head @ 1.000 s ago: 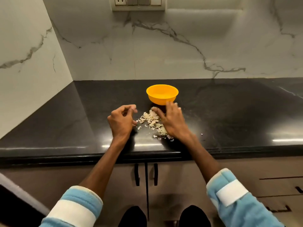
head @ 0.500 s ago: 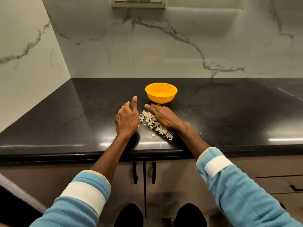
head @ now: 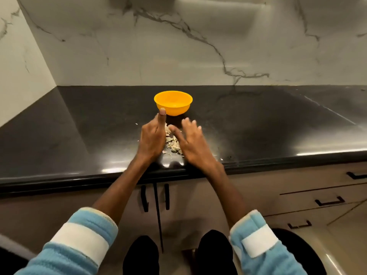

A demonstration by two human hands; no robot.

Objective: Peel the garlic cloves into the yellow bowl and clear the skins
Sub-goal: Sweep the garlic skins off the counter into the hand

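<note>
Head view: where are your hands?
— Your left hand (head: 152, 138), fingers straight, and your right hand (head: 193, 143), fingers spread, flank the garlic skins (head: 172, 142) on the dark surface (head: 79, 126), holding nothing.
— And the yellow bowl (head: 173, 103)?
— Upright, just beyond the skins, on the far side.

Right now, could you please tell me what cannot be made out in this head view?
1. Yellow bowl: head view, its near wall hides the bottom, so cloves inside cannot be confirmed.
2. Garlic skins: head view, the left hand and right hand cover part of the pile.
3. Right hand's fingers: head view, motion blur; contact with the countertop unclear.
</note>
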